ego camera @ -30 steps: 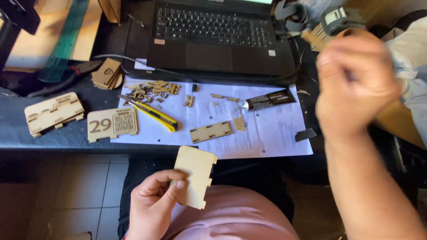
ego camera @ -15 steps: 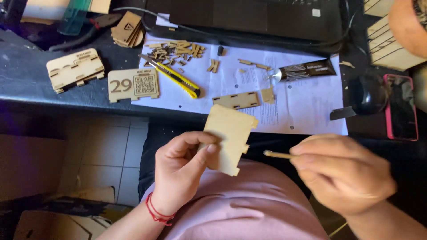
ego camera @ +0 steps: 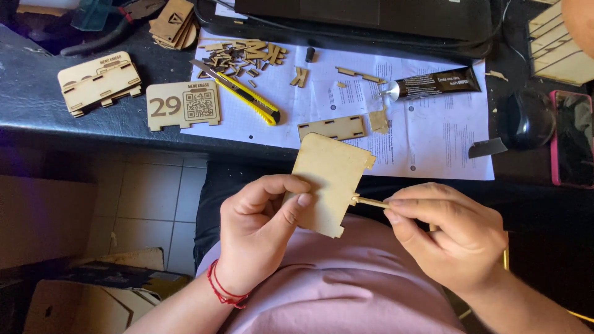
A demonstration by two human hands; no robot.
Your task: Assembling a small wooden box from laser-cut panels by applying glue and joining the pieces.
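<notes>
My left hand [ego camera: 263,229] pinches a flat, pale wooden panel [ego camera: 328,182] with tabbed edges, held upright over my lap. My right hand [ego camera: 455,238] grips a thin wooden stick [ego camera: 370,201] between thumb and fingers. The stick's tip touches the panel's right edge, near a small notch. Both hands hover just below the dark table's front edge [ego camera: 124,133].
On the table lie a white paper sheet [ego camera: 433,130], a yellow utility knife [ego camera: 244,93], a black glue tube [ego camera: 433,83], a slotted wooden strip [ego camera: 333,128], several small wooden offcuts [ego camera: 241,55], two wooden plaques [ego camera: 182,105] [ego camera: 99,81], a laptop [ego camera: 371,18] and a pink-cased phone [ego camera: 572,139].
My right hand came down from the upper right, now holding the stick, and brought its tip against the panel's edge. My left hand raised the panel slightly. The view tilted downward.
</notes>
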